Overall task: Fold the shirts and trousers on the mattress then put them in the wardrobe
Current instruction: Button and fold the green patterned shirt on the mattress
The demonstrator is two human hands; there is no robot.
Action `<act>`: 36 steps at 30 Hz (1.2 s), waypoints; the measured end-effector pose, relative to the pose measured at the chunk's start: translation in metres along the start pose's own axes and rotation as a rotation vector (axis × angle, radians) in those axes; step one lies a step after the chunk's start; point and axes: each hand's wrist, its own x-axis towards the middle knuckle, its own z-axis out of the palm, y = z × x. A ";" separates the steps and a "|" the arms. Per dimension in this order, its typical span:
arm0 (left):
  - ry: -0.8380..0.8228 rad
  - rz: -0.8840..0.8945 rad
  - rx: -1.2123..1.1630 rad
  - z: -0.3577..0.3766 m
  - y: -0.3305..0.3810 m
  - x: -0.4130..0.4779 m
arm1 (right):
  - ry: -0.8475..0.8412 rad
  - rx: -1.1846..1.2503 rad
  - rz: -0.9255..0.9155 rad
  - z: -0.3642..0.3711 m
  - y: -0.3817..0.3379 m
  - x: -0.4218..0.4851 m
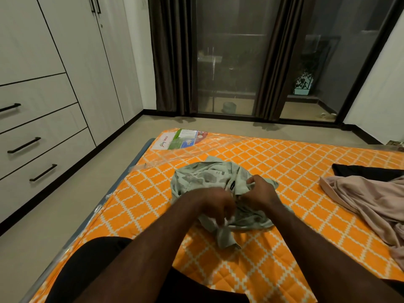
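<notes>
A pale green patterned shirt point(203, 178) lies crumpled in the middle of the orange diamond-patterned mattress point(295, 158). My left hand point(215, 204) grips the shirt's near edge with curled fingers; it is blurred. My right hand point(261, 189) pinches the fabric beside a dark label near the collar. Both hands are close together over the shirt. A beige-pink garment point(367, 197) lies heaped at the right, with a black garment point(367, 171) behind it. The white wardrobe point(72, 62) stands at the left, its doors closed.
Drawers with black handles point(24, 145) fill the wardrobe's lower left. A strip of floor point(72, 202) runs between the wardrobe and the mattress. Dark curtains point(172, 57) and a glass sliding door point(231, 62) are beyond. My knee in black cloth point(91, 265) rests on the mattress's near left.
</notes>
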 end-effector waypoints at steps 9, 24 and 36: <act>-0.087 0.070 0.252 0.035 0.038 0.011 | -0.036 0.021 -0.036 -0.004 0.001 -0.010; 0.545 -0.324 -0.462 0.011 -0.018 0.006 | 0.230 0.332 0.112 0.009 -0.003 -0.006; 0.728 -0.296 -0.742 0.016 -0.017 0.008 | -0.001 0.608 0.299 0.000 0.001 -0.004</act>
